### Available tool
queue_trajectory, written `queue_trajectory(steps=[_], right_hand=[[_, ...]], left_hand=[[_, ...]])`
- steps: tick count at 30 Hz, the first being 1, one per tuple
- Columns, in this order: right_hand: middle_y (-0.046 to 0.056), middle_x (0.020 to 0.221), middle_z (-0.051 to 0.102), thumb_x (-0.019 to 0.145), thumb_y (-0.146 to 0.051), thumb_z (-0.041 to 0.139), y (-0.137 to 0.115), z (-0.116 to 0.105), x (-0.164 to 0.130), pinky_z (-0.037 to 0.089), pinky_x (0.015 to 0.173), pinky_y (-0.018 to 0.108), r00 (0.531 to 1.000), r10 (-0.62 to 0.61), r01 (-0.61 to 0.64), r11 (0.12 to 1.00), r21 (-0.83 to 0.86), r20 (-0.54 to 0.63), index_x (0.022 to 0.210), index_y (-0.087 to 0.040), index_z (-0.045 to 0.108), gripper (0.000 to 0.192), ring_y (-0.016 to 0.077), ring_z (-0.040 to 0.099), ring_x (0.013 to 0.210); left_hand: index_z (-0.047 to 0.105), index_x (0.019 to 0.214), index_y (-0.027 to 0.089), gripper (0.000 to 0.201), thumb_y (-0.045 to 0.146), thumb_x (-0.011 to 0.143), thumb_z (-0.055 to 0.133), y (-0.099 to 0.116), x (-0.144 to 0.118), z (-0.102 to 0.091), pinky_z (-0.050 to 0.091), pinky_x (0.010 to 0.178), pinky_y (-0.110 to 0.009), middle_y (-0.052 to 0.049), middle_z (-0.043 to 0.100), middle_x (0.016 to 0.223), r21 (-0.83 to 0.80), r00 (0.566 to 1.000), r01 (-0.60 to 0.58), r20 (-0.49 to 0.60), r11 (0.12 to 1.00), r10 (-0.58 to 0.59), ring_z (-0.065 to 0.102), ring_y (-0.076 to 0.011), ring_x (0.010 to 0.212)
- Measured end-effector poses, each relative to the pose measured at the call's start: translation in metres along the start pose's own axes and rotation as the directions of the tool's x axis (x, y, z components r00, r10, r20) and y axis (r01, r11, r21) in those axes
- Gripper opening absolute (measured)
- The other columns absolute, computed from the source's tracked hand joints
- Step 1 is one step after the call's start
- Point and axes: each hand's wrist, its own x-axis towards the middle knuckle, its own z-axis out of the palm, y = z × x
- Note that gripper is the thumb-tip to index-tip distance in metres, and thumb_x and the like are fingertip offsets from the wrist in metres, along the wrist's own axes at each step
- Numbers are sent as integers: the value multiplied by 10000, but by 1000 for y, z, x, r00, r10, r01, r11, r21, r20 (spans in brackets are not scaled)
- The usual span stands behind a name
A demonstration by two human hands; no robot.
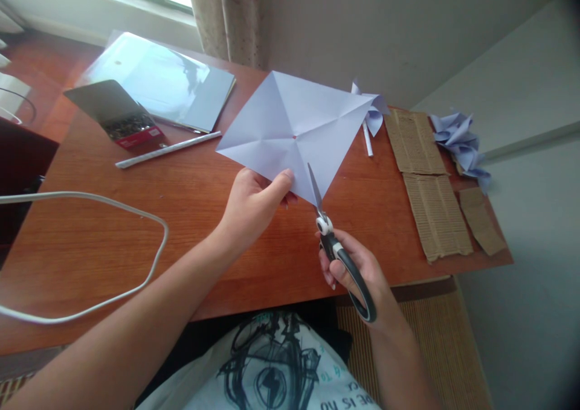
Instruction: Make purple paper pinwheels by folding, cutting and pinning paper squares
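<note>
At frame centre, the paper (pixel 296 126) is pinched by the left hand (pixel 254 208); scissors (pixel 338 250) are gripped below by the right hand (pixel 357 271), blades on its corner.

left hand (pixel 254 201) pinches paper (pixel 294 129) | right hand (pixel 357 271) grips scissors (pixel 338 247)

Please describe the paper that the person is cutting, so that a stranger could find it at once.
Above the wooden desk, the left hand holds a pale blue square sheet. Scissors in the right hand cut its near corner. Only it is flat, with diagonal creases.
</note>
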Motion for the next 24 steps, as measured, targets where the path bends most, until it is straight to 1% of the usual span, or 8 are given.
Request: queue_trajectory(steps=[8,19,24], right_hand=[[-4,808,557,797,-506,790,0,1,-1,380,537,224,1000,-4,4,1000,9,-16,1220,-197,641,544,91,475,613],[-6,794,558,784,-492,801,0,0,-1,365,501,226,999,-2,1,1000,-10,-44,1212,-184,654,547,85,457,580],[-8,773,547,790,-485,797,-2,1,-2,364,498,230,999,1,-2,1000,-24,-36,1225,-176,654,553,85,438,568]], left_hand=[[631,613,153,216,237,811,623,1,-1,0,460,508,-214,-11,637,561,18,1000,-5,-8,1000,5,578,-122,518],[629,627,152,216,272,807,639,2,-1,1,464,520,-214,-14,636,572,9,1000,7,-19,1000,-7,581,-122,525],[628,634,152,204,263,805,642,3,-1,1,465,522,-211,-13,639,576,5,1000,5,-18,1000,-5,581,-119,525]])
